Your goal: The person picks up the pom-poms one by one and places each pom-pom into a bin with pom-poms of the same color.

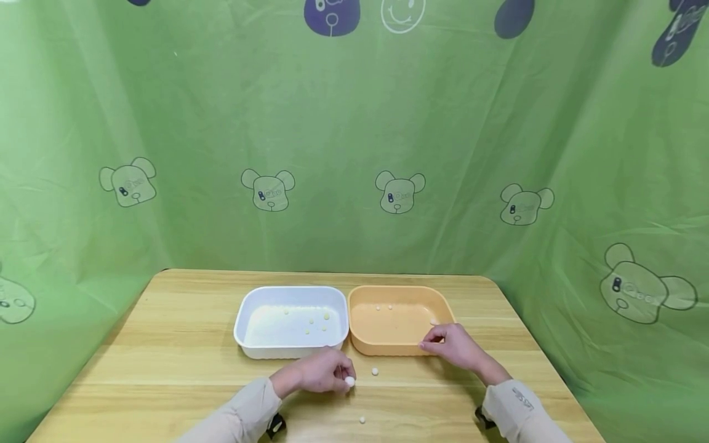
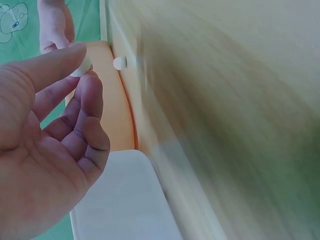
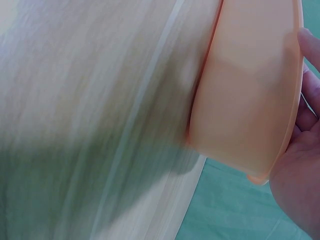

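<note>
My left hand point(image 1: 322, 370) pinches a small white ball point(image 1: 350, 381) between thumb and fingertips, over the table in front of the two bins. In the left wrist view the same ball point(image 2: 84, 67) shows partly behind the thumb. My right hand point(image 1: 455, 347) is at the near right corner of the orange bin point(image 1: 388, 349), thumb at the outer side of its rim and curled fingers behind the rim. Two more white balls lie on the table: one ball point(image 1: 375, 371) near the orange bin, another ball point(image 1: 362, 420) closer to me.
Left of the orange bin, side by side with it, stands a white bin point(image 1: 277, 352) holding several small yellowish balls point(image 1: 327, 316). A few pale balls point(image 1: 390, 307) lie inside the orange bin. The wooden table point(image 1: 166, 344) is enclosed by a green printed curtain point(image 1: 332, 123).
</note>
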A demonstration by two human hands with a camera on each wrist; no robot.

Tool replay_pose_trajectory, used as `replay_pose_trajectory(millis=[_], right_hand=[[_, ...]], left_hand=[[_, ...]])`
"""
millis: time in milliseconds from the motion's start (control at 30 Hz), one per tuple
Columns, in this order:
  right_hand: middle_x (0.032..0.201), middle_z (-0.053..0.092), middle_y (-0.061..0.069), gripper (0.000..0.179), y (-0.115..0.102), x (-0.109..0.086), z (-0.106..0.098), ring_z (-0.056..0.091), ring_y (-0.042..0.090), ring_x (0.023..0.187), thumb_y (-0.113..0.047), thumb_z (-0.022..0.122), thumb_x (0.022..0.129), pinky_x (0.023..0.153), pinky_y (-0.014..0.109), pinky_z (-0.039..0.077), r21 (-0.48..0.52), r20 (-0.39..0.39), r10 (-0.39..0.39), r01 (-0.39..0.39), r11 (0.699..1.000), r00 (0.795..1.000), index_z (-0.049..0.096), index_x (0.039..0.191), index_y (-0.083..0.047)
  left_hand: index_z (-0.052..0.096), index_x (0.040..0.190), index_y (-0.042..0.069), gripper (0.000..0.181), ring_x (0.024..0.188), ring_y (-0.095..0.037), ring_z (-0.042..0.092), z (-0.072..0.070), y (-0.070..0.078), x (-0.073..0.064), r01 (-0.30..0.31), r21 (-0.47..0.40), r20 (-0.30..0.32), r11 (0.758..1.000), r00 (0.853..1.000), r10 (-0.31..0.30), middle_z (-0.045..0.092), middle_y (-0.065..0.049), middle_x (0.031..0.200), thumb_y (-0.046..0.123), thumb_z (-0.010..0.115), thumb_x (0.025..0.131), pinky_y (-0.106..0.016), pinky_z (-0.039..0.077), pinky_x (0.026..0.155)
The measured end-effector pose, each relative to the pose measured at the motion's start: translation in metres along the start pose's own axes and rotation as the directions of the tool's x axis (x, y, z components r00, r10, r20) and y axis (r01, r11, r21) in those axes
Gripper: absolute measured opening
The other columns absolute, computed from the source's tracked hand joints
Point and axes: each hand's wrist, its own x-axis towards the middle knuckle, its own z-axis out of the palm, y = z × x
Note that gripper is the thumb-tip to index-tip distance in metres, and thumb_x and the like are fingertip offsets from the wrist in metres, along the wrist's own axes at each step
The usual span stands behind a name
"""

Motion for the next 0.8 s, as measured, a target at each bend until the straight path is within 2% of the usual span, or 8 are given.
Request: replay_pose_trajectory(millis=[167, 300, 500, 800], right_hand=[[0.072, 0.063, -0.016, 0.011, -0.001, 0.000, 0.000, 0.054, 0.004, 0.067, -0.030, 0.071, 0.085, 0.075, 0.026, 0.047, 0.004, -0.007, -0.002, 0.002, 1.000, 1.000, 0.070, 0.076, -0.023], [0.072, 0.063, -0.017, 0.012, -0.001, 0.000, 0.000, 0.054, 0.004, 0.067, -0.032, 0.071, 0.085, 0.076, 0.027, 0.047, -0.003, -0.005, 0.004, -0.004, 1.000, 1.000, 0.069, 0.076, -0.024], [0.072, 0.063, -0.016, 0.012, 0.000, -0.001, 0.000, 0.054, 0.004, 0.067, -0.032, 0.071, 0.085, 0.077, 0.028, 0.047, -0.009, -0.008, -0.004, 0.004, 1.000, 1.000, 0.070, 0.077, -0.024], [0.073, 0.063, -0.014, 0.016, 0.001, -0.001, 0.000, 0.053, 0.006, 0.067, -0.036, 0.070, 0.085, 0.066, 0.024, 0.045, 0.001, 0.004, 0.012, -0.012, 1.000, 1.000, 0.070, 0.077, -0.022]], left_hand=[[0.068, 0.088, 0.015, 0.009, 0.068, 0.003, 0.054, -0.002, 0.003, 0.000, -0.013, -0.005, -0.005, 1.000, 1.000, 0.013, 0.059, 0.016, 0.076, 0.010, 0.072, 0.082, -0.015, 0.046, 0.064], [0.068, 0.090, 0.014, 0.007, 0.070, 0.002, 0.054, -0.003, 0.004, 0.001, -0.015, -0.031, -0.018, 0.999, 1.000, 0.015, 0.058, 0.015, 0.079, 0.012, 0.071, 0.083, -0.015, 0.047, 0.065], [0.069, 0.090, 0.016, 0.006, 0.071, 0.002, 0.054, -0.004, 0.003, 0.002, -0.023, -0.022, -0.050, 0.999, 0.999, 0.022, 0.057, 0.016, 0.079, 0.017, 0.071, 0.084, -0.015, 0.046, 0.066], [0.070, 0.090, 0.010, 0.007, 0.070, 0.002, 0.053, -0.012, 0.008, 0.002, -0.066, -0.036, -0.120, 0.997, 0.991, 0.061, 0.062, 0.008, 0.079, 0.010, 0.071, 0.083, -0.015, 0.046, 0.067]])
